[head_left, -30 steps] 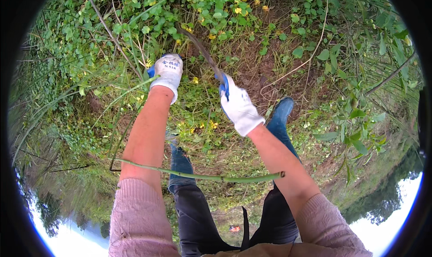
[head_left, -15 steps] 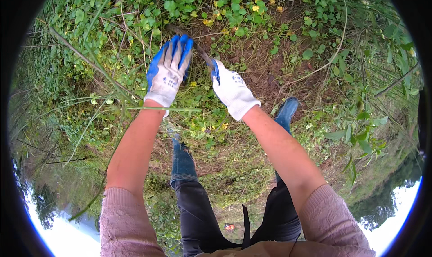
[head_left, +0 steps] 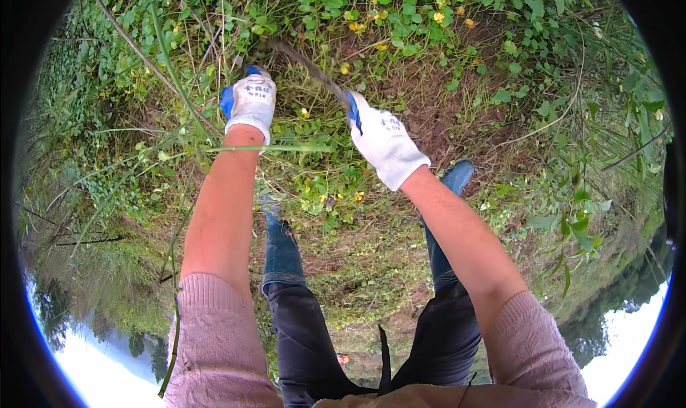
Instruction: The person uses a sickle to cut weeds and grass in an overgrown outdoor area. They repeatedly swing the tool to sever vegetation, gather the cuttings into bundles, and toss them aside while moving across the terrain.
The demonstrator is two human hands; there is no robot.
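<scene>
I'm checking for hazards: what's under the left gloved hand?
Green plants show around the left gloved hand; whatever lies directly beneath it is covered, so I can't tell.

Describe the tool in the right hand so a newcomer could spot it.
Find the bare brown soil right of upper centre, then the gloved right hand beside it. The tool slants up and left from that grip. It is slender, slightly curved and dark brown-grey, unlike the green leaves nearby.
</scene>
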